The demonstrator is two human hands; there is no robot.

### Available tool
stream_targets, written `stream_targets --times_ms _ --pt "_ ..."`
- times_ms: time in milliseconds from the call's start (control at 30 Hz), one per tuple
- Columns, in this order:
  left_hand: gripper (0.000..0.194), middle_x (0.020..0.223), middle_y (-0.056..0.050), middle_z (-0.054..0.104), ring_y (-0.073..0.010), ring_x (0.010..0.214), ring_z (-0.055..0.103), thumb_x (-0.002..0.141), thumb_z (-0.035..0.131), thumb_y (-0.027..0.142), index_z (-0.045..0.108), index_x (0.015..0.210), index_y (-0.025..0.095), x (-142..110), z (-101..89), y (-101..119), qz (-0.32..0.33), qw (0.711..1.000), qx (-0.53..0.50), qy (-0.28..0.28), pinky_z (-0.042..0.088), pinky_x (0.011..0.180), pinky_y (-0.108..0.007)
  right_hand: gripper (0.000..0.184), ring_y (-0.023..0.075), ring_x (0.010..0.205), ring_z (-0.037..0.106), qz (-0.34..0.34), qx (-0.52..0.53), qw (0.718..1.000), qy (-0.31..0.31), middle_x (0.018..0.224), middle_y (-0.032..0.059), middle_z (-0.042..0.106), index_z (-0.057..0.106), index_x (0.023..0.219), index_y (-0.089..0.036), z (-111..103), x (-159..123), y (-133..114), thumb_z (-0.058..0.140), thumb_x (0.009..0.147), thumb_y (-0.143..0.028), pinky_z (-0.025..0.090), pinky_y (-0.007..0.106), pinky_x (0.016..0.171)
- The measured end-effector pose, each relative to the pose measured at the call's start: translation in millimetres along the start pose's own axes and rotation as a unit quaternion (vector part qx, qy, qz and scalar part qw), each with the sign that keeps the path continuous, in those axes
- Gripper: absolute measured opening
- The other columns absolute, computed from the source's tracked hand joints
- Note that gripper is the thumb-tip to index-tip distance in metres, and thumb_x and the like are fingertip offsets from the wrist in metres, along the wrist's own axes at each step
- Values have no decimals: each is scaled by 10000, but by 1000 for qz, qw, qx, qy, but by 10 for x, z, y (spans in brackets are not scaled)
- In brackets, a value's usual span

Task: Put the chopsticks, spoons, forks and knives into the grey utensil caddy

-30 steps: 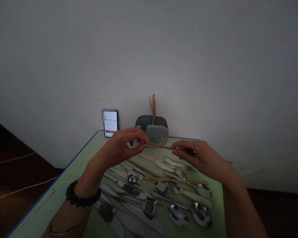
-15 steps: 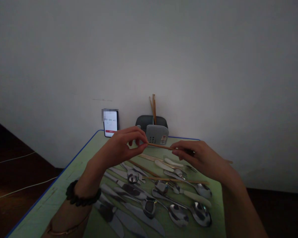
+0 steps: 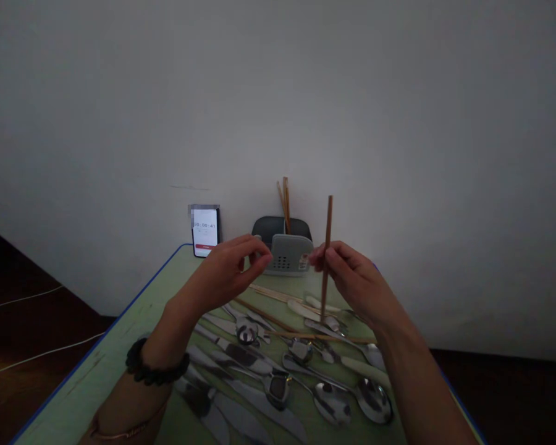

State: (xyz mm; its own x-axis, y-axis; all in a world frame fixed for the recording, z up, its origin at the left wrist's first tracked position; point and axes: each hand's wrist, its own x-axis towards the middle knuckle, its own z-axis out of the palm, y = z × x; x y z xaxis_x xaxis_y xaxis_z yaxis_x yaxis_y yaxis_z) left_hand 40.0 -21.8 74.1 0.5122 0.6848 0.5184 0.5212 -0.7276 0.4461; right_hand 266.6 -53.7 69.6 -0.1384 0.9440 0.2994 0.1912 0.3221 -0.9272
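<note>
My right hand [image 3: 349, 269] pinches a brown chopstick [image 3: 327, 232], which stands nearly upright above the cutlery. My left hand [image 3: 234, 266] hovers to the left with thumb and forefinger pressed together; I see nothing between them. Behind both hands, a grey utensil holder [image 3: 293, 253] stands against the wall, with several chopsticks [image 3: 286, 204] upright in it. Under my hands lie several metal spoons [image 3: 332, 403], table knives [image 3: 245, 417], forks and more loose chopsticks [image 3: 273, 318]. A pale-handled piece [image 3: 365, 371] lies at the right, partly covered by my right forearm.
A phone [image 3: 205, 232] showing a timer leans on the wall at the back left. The green table [image 3: 134, 337] has a blue edge and meets the wall [image 3: 278, 93] at the back. A white cable [image 3: 41, 349] crosses the dark floor at left.
The chopstick was held level between both hands. It has left my left hand's fingers, and my right hand has turned it upright. My left hand has barely moved.
</note>
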Motion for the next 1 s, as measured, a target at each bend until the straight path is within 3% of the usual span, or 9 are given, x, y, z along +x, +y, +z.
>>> stream_targets --times_ms 67,200,367,567,667,800,867,1000 --pt "197 834 -23 625 -107 690 549 898 468 302 605 850 169 -3 15 -6 -3 999 -8 -41 437 602 -210 255 121 714 522 2 56 998 42 817 8 591 590 871 -210 69 38 77 521 836 -453 423 249 666" --pt "252 873 -24 654 -126 731 582 904 458 374 622 941 187 -15 37 -7 -19 992 -20 -120 448 648 -226 260 103 574 468 28 152 984 85 623 -43 491 576 855 -220 143 73 111 602 768 -463 414 242 589" --pt "281 880 -11 679 -132 764 609 947 367 329 592 1060 204 -17 37 13 -35 980 -28 -195 432 666 -223 246 100 617 562 32 207 973 93 694 -41 562 550 855 -234 122 71 53 666 726 -409 483 252 646" --pt "254 679 24 619 -98 601 553 949 357 279 591 957 180 -16 22 61 -40 979 -28 -198 385 574 -191 218 102 632 618 31 216 970 108 698 -36 604 557 849 -227 77 86 80 661 744 -387 513 237 635" --pt "241 745 11 649 -109 651 577 933 395 273 583 1063 196 -33 4 77 -51 976 -30 -210 405 603 -198 214 81 622 624 19 260 958 117 713 -47 604 583 818 -209 76 102 100 674 737 -384 516 207 618" --pt "384 908 2 684 -122 759 615 906 449 244 450 1288 276 -56 -17 56 -61 973 -61 -216 445 674 -215 253 78 602 636 17 292 944 154 764 -55 615 590 839 -201 45 123 128 725 681 -346 523 203 596" --pt "395 947 5 689 -120 792 626 902 466 246 448 1294 294 -60 -30 41 -61 971 -87 -214 458 697 -215 303 86 602 642 17 294 939 177 790 -47 640 575 898 -207 14 130 144 735 664 -315 529 215 606" --pt "291 949 -10 704 -121 798 638 896 500 314 590 1165 252 -56 -83 52 -51 968 -124 -213 473 714 -209 469 91 583 635 25 292 931 216 797 -34 682 495 1063 -233 -32 135 155 730 658 -265 531 230 601"
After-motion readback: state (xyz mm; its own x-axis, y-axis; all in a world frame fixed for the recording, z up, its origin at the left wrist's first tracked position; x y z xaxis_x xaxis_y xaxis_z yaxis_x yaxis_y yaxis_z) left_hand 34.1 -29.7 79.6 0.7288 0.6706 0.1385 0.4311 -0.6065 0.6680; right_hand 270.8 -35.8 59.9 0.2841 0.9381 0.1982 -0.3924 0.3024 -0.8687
